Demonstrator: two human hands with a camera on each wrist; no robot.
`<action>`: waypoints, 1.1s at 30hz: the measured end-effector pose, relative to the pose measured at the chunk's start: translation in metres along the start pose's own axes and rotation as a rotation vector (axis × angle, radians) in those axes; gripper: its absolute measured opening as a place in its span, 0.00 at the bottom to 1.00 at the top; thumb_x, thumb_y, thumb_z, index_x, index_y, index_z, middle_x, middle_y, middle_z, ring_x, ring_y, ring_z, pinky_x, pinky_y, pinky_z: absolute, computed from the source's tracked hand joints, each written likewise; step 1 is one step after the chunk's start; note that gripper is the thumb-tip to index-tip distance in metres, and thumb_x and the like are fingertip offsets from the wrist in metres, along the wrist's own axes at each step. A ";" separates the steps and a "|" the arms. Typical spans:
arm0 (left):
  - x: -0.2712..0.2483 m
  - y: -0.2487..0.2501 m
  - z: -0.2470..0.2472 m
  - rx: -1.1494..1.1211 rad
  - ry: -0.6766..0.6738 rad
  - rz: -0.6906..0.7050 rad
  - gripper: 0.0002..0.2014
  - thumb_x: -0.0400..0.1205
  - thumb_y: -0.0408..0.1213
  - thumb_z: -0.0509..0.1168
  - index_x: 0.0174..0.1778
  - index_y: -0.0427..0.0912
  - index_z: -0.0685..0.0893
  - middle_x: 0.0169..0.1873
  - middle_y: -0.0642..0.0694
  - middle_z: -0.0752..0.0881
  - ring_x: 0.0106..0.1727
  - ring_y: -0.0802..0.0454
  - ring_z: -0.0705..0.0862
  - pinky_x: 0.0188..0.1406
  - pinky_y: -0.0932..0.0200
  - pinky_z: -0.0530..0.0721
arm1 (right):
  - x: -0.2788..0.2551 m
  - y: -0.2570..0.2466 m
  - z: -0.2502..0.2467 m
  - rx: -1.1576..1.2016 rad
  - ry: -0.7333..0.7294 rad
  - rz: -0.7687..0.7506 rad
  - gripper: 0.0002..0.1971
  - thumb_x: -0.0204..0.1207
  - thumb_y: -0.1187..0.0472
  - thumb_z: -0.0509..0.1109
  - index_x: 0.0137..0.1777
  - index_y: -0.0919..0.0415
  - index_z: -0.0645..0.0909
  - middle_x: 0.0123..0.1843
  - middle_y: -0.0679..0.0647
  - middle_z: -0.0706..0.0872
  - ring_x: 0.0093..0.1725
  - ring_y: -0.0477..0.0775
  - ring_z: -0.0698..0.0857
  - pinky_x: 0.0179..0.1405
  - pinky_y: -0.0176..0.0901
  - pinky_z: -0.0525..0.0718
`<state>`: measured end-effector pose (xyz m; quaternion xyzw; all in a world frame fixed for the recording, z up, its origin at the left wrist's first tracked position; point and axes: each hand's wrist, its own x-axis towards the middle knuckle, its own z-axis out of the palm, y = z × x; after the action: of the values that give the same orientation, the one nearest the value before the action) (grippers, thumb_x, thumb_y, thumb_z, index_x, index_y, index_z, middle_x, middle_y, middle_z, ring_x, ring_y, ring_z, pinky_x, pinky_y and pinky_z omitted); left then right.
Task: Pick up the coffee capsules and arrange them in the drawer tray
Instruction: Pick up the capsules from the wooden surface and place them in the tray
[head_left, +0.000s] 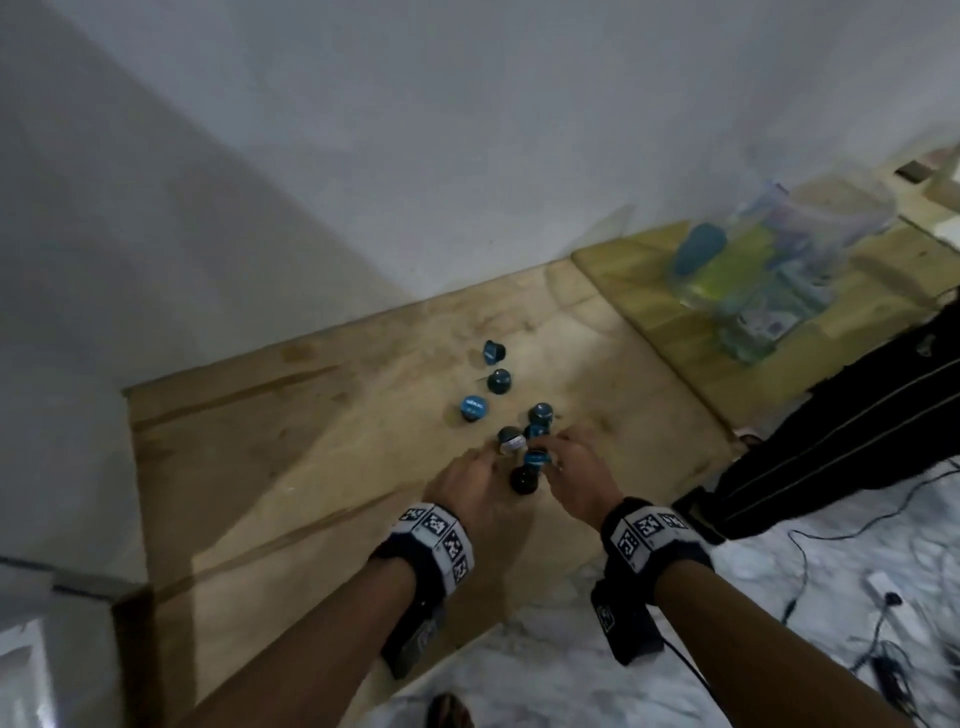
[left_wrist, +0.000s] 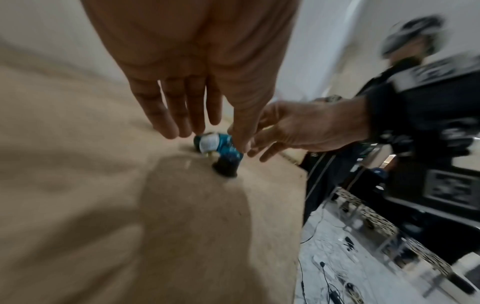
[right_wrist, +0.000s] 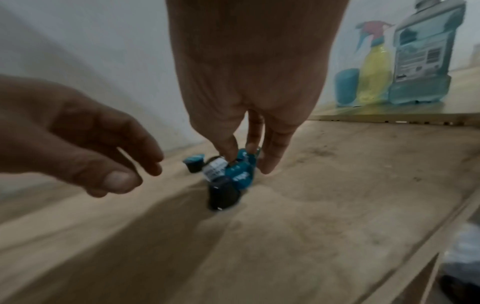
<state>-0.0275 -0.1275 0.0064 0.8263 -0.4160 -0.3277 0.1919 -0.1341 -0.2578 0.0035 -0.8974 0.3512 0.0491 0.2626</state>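
Several blue coffee capsules (head_left: 500, 381) lie scattered on a wooden board (head_left: 311, 467) on the floor. A tight cluster sits between my hands: a white-lidded capsule (left_wrist: 209, 142), a teal capsule (right_wrist: 241, 174) and a dark capsule (right_wrist: 223, 194). My left hand (head_left: 467, 483) hovers at the cluster's left with its fingers (left_wrist: 182, 115) stretched toward the white-lidded capsule, holding nothing. My right hand (head_left: 571, 462) reaches in from the right, its thumb and fingers (right_wrist: 272, 160) pinching the teal capsule, which still lies on the board. No drawer tray is in view.
A clear bin of cleaning bottles (head_left: 769, 270) stands on a second board at the back right. Black striped clothing (head_left: 831, 431) lies to the right. Cables (head_left: 883, 623) trail over the marble floor. A white wall (head_left: 467, 130) backs the board.
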 end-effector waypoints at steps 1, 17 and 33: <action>0.014 0.005 0.011 -0.025 0.006 -0.035 0.26 0.75 0.45 0.70 0.69 0.44 0.73 0.66 0.40 0.78 0.67 0.40 0.77 0.66 0.49 0.76 | 0.005 0.008 0.000 -0.022 -0.029 -0.025 0.20 0.79 0.68 0.62 0.68 0.52 0.81 0.58 0.59 0.78 0.50 0.60 0.78 0.48 0.44 0.73; -0.019 -0.004 0.002 -0.251 0.255 -0.052 0.11 0.73 0.31 0.67 0.42 0.43 0.69 0.46 0.38 0.83 0.47 0.38 0.82 0.38 0.55 0.74 | -0.012 -0.021 0.009 0.026 -0.029 -0.169 0.17 0.74 0.69 0.69 0.63 0.59 0.85 0.61 0.60 0.85 0.59 0.61 0.83 0.54 0.37 0.72; -0.365 -0.244 -0.133 -0.200 0.268 -0.232 0.17 0.68 0.41 0.78 0.50 0.50 0.82 0.35 0.54 0.86 0.26 0.65 0.80 0.33 0.72 0.79 | -0.172 -0.325 0.142 0.154 -0.416 -0.657 0.15 0.75 0.68 0.71 0.58 0.53 0.85 0.51 0.47 0.80 0.52 0.47 0.81 0.54 0.37 0.80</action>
<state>0.0425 0.3171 0.0960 0.8818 -0.2540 -0.2743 0.2876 -0.0360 0.1183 0.0709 -0.9106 -0.0125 0.1166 0.3963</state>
